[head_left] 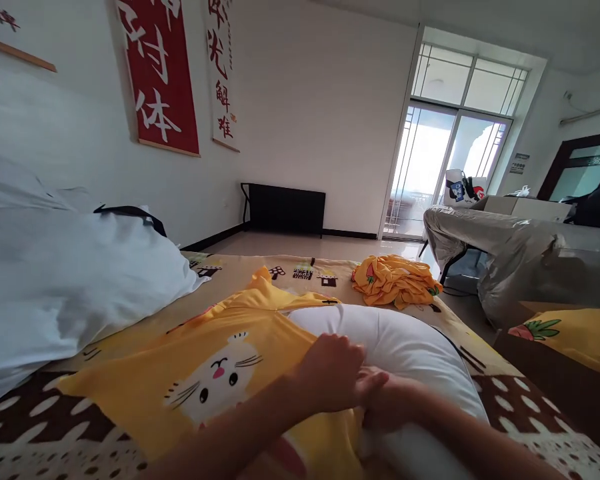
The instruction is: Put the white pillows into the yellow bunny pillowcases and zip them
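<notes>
A yellow pillowcase [145,393] printed with a white cat face lies across the bed, partly covering a white pillow [415,333]. The pillow's bare end bulges out on the right. My left hand [333,373] is closed in a fist on the pillowcase's open edge, above the pillow. Right against it, my right hand [385,400] has its fingers curled at that same edge. This hand is slightly blurred, and the cloth within its grip is mostly hidden. Both hands touch or nearly touch each other.
White stuffed pillows or bags [80,280] pile up at the left, with a black strap. Crumpled orange cloth [397,280] lies at the bed's far edge. Another yellow printed cloth [580,337] is at the right. Beyond stand a plastic-covered table [505,233] and a black folded frame [285,209].
</notes>
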Demonstrator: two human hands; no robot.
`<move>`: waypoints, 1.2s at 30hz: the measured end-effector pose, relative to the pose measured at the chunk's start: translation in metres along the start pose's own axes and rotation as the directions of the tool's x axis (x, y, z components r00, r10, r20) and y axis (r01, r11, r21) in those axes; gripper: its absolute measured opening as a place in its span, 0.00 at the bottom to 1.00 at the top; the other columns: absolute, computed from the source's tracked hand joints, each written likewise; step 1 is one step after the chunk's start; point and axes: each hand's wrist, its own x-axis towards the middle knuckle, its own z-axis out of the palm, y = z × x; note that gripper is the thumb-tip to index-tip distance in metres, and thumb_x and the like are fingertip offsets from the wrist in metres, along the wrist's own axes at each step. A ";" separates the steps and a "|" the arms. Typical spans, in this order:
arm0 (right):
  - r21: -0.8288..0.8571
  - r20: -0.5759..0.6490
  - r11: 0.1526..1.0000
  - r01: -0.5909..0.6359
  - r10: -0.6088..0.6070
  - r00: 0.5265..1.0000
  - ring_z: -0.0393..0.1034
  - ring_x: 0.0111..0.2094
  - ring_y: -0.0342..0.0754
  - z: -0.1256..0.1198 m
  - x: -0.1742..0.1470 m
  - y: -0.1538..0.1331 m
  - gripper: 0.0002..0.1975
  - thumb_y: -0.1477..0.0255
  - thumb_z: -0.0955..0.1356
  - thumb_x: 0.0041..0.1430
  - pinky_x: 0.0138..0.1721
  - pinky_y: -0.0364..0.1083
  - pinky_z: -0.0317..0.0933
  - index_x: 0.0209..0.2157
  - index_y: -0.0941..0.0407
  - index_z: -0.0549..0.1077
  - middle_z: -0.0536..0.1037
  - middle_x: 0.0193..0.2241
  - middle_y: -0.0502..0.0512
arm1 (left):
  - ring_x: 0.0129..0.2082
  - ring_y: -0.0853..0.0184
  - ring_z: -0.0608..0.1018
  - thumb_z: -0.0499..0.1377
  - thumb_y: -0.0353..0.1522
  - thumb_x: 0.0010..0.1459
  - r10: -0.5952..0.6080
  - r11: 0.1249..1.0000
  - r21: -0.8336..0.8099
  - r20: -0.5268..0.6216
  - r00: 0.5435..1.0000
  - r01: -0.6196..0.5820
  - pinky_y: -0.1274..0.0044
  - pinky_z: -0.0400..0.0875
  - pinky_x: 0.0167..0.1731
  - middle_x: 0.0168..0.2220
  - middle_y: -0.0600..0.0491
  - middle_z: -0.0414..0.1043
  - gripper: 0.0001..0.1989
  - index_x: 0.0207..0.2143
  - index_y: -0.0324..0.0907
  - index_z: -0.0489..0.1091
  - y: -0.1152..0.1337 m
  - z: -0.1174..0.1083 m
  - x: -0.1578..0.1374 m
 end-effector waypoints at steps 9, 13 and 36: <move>0.287 0.203 0.956 0.065 -0.127 0.971 0.66 0.44 0.50 -0.008 -0.003 -0.006 0.16 0.77 0.67 0.39 0.44 0.45 0.62 0.35 0.54 0.72 0.73 0.42 0.54 | 0.25 0.70 0.69 0.57 0.23 0.48 0.333 0.940 -0.136 0.166 0.928 -0.313 0.78 0.55 0.24 0.25 0.57 0.71 0.08 0.24 0.44 0.71 -0.034 -0.042 -0.012; 0.521 0.093 0.850 0.082 -0.152 0.984 0.61 0.49 0.51 -0.012 -0.006 -0.007 0.19 0.73 0.69 0.41 0.54 0.48 0.55 0.40 0.54 0.72 0.72 0.44 0.54 | 0.21 0.75 0.63 0.60 0.30 0.48 0.266 0.924 -0.322 0.162 0.950 -0.204 0.80 0.53 0.22 0.19 0.61 0.61 0.05 0.21 0.42 0.69 -0.043 -0.027 0.018; 0.869 0.461 -0.291 -0.400 0.188 0.867 0.69 0.33 0.44 -0.017 -0.008 -0.022 0.16 0.68 0.75 0.40 0.36 0.42 0.59 0.34 0.59 0.76 0.76 0.30 0.50 | 0.24 0.72 0.58 0.49 0.39 0.59 -0.061 0.909 -0.416 -0.087 0.994 0.019 0.78 0.52 0.27 0.21 0.59 0.53 0.17 0.22 0.41 0.51 -0.113 0.022 -0.002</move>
